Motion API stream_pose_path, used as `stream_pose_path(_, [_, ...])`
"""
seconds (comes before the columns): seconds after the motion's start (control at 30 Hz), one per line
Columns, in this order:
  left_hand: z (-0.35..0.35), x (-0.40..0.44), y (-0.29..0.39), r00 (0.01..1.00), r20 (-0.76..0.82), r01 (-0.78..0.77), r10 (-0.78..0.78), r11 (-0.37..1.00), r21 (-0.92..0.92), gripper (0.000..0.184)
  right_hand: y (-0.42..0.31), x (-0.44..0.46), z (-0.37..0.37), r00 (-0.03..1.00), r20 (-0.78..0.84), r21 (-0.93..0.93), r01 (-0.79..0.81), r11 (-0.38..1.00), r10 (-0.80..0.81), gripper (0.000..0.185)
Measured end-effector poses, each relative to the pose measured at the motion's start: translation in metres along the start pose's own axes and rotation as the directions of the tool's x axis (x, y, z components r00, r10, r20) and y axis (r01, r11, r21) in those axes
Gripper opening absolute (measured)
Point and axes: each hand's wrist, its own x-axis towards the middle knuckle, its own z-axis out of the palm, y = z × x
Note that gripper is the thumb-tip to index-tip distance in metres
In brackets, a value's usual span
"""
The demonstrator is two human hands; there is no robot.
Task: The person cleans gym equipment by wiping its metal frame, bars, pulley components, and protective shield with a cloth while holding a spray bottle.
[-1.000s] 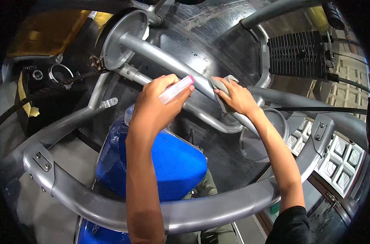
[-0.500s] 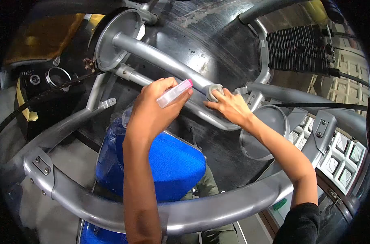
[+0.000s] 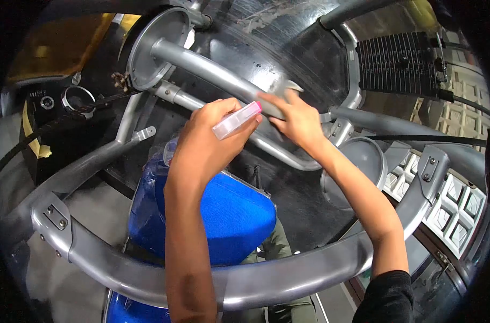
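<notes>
thick tube (image 3: 202, 67) and thin tube (image 3: 186, 101) flank a narrow gap

Reading as a workshop or equipment area, indoors by the look of it; exact type isn't resolving. Grey tubular metal frame (image 3: 137, 277) is filling most of the view, its slotted bracket (image 3: 55, 215) showing bolt heads. Round metal disc (image 3: 164, 28) is sitting at one tube end. Black ribbed block (image 3: 398, 62) is standing at right, black cable (image 3: 468, 102) running off its lower corner. Scuffed dark panel (image 3: 288, 43) is backing the tubes, catching glare. Blue pad (image 3: 234, 220) is sitting inside the frame, apparently carrying clear film at one side. White moulded grid panel (image 3: 455, 215) is showing at right, plain grey floor (image 3: 67, 269) at lower left.
</notes>
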Motion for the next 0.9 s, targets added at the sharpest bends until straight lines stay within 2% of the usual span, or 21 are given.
stream_pose_path(0.03, [0.000,0.000,0.000,1.000,-0.023,-0.013,0.013,1.000,-0.001,0.027,0.012,-0.008,-0.002,1.000,0.002,-0.006,0.005,1.000,-0.005,0.039])
stream_pose_path(0.1, [0.000,0.000,0.004,1.000,-0.009,0.028,-0.028,1.000,-0.003,0.027,0.032,-0.017,-0.001,0.982,0.026,0.148,-0.190,0.970,0.188,0.047])
stream_pose_path(0.13, [0.000,0.000,0.005,0.997,0.013,0.070,-0.070,0.998,-0.002,0.027,0.037,-0.012,-0.001,0.982,0.026,0.144,-0.188,0.972,0.186,0.047])
stream_pose_path(0.2, [0.001,0.000,0.007,0.997,0.029,0.067,-0.067,0.998,-0.011,0.027,0.054,0.013,-0.004,0.885,0.353,0.288,-0.411,0.865,0.303,0.062])
stream_pose_path(0.23, [0.001,0.000,0.008,0.997,0.047,0.068,-0.068,0.998,-0.014,0.028,0.063,0.033,0.000,0.805,0.499,0.284,-0.500,0.818,0.319,0.071])
stream_pose_path(0.27, [0.002,0.000,0.008,0.997,0.047,0.065,-0.065,0.998,-0.012,0.028,0.063,0.049,0.000,0.757,0.567,0.243,-0.531,0.812,0.325,0.071])
stream_pose_path(0.33, [0.004,0.000,0.007,0.998,0.046,0.051,-0.050,0.999,-0.012,0.029,0.073,0.074,0.031,0.817,0.542,0.418,-0.466,0.780,0.197,0.074])
stream_pose_path(0.37, [0.005,0.000,0.008,0.997,0.050,0.051,-0.051,0.999,-0.005,0.029,0.076,0.074,0.040,0.818,0.541,0.425,-0.467,0.776,0.196,0.074])
stream_pose_path(0.43, [0.004,-0.001,0.010,0.997,0.058,0.053,-0.056,0.997,0.056,0.030,0.067,0.074,0.044,0.854,0.494,0.579,-0.462,0.672,0.162,0.078])
stream_pose_path(0.47, [0.004,-0.002,0.010,0.996,0.063,0.055,-0.059,0.997,0.059,0.030,0.069,0.070,0.039,0.834,0.537,0.583,-0.477,0.658,0.129,0.081])
stream_pose_path(0.53, [0.005,-0.001,0.011,0.989,0.096,0.108,-0.115,0.991,0.081,0.030,0.080,0.053,0.024,0.763,0.594,0.384,-0.549,0.742,0.257,0.084])
stream_pose_path(0.6, [0.007,-0.003,0.011,0.985,0.104,0.131,-0.140,0.988,0.087,0.029,0.107,0.028,0.023,0.788,0.532,0.215,-0.480,0.850,0.310,0.089])
stream_pose_path(0.63, [0.008,-0.003,0.011,0.980,0.108,0.155,-0.165,0.983,0.097,0.029,0.110,0.014,0.006,0.738,0.575,0.137,-0.511,0.849,0.352,0.092])
stream_pose_path(0.7, [0.014,-0.002,0.005,0.990,0.070,0.113,-0.121,0.988,0.102,0.029,0.107,-0.012,-0.028,0.647,0.675,0.135,-0.582,0.802,0.356,0.077])
stream_pose_path(0.73, [0.016,-0.002,0.003,0.996,0.035,0.077,-0.081,0.991,0.113,0.030,0.104,-0.024,-0.039,0.651,0.667,0.151,-0.595,0.790,0.363,0.069])
stream_pose_path(0.8, [0.017,-0.002,0.002,0.997,0.035,0.060,-0.063,0.994,0.090,0.032,0.111,-0.056,-0.038,0.690,0.617,0.314,-0.657,0.685,0.379,0.066])
stream_pose_path(0.87, [0.021,-0.004,0.003,0.997,0.063,0.032,-0.037,0.997,0.074,0.033,0.110,-0.072,-0.034,0.767,0.510,0.286,-0.579,0.764,0.390,0.064])
stream_pose_path(0.9, [0.023,-0.005,0.004,0.997,0.066,0.030,-0.035,0.997,0.073,0.033,0.097,-0.066,-0.042,0.766,0.520,0.231,-0.552,0.802,0.378,0.062])
